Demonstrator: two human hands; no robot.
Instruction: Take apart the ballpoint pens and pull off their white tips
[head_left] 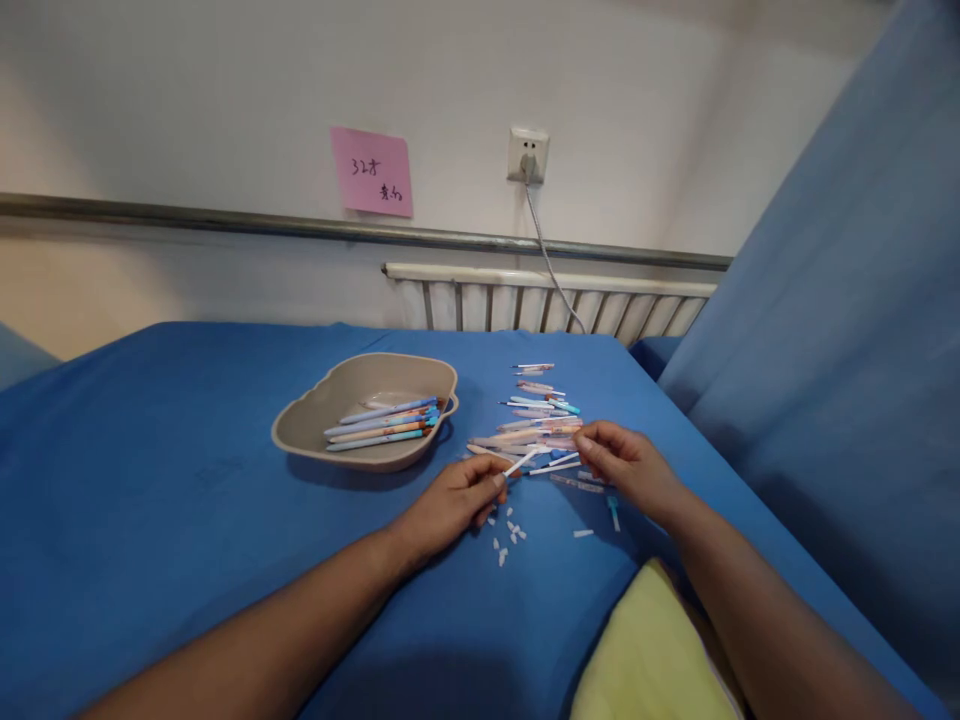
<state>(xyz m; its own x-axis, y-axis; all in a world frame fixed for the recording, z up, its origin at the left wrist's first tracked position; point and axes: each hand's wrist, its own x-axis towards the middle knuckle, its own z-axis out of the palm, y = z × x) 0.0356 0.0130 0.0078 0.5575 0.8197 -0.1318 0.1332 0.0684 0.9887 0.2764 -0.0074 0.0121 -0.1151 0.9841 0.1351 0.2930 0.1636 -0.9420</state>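
My left hand [459, 497] is closed, thumb and fingers pinching a thin white pen refill [523, 462] that slants up to the right. Across from it, my right hand [624, 462] has thumb and fingertips together at the right end of a pile of pen parts [525, 432]; what they grip is too small to tell. Pale pink and peach barrels lie in that pile among white refills. Small white tips [502, 551] are scattered just below my left hand. A short teal piece with a white stem [614, 512] rests under my right wrist.
A beige basin [306, 408] holding several pens [384, 428] stands left of the pile on a blue cloth [165, 500]. Yellow fabric [652, 650] is at the front. Behind are a metal rail [262, 222] and a plugged-in cord [546, 250]; a blue curtain [840, 260] hangs right.
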